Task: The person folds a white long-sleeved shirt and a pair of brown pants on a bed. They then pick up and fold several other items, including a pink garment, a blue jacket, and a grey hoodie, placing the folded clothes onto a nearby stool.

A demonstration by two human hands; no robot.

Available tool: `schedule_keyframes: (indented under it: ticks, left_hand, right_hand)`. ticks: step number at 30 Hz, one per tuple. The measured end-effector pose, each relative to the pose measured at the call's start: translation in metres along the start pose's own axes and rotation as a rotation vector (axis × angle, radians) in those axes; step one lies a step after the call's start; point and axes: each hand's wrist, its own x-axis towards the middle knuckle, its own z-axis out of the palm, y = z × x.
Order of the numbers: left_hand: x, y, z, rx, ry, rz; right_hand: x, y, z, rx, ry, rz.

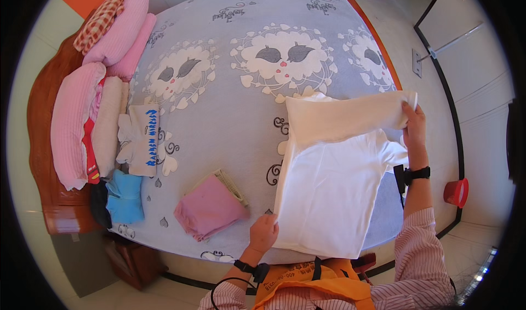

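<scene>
A white long-sleeved top lies spread on the bed in front of me. My right hand is closed on the end of a sleeve, which it holds out across the top's upper part toward the right. Near the bed's front edge, my left hand pinches the top's left edge. Another sleeve rests on the bed below the stretched one. To the left of my left hand is a folded pink garment with a pale greenish piece under it.
The grey patterned bed cover stretches away ahead. Along the wooden headboard are pink pillows, a folded grey garment and a blue one. A red bin stands right of the bed, by the wall.
</scene>
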Motion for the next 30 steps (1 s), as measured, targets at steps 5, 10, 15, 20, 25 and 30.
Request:
schedule_keyframes:
  ticks: [5, 10, 15, 20, 25, 30]
  left_hand:
    - [-0.017, 0.029, 0.053, -0.006, -0.293, 0.129]
    - [-0.004, 0.043, 0.093, -0.146, -0.425, 0.084]
    - [0.101, 0.056, 0.083, -0.249, -0.168, 0.17]
    - [0.26, 0.073, 0.089, -0.098, -0.052, 0.372]
    - [0.349, 0.061, 0.12, 0.034, -0.043, 0.432]
    - [0.396, 0.075, 0.126, 0.147, -0.225, 0.15]
  right_hand:
    - [-0.002, 0.029, -0.099, 0.038, 0.142, 0.008]
    - [-0.029, 0.058, -0.156, -0.05, 0.303, 0.095]
    - [-0.067, 0.091, -0.165, -0.031, 0.354, 0.182]
    - [-0.099, 0.114, -0.164, -0.003, 0.382, 0.247]
    - [-0.114, 0.117, -0.168, 0.088, 0.356, 0.231]
    - [-0.13, 0.094, -0.163, 0.018, 0.2, 0.262]
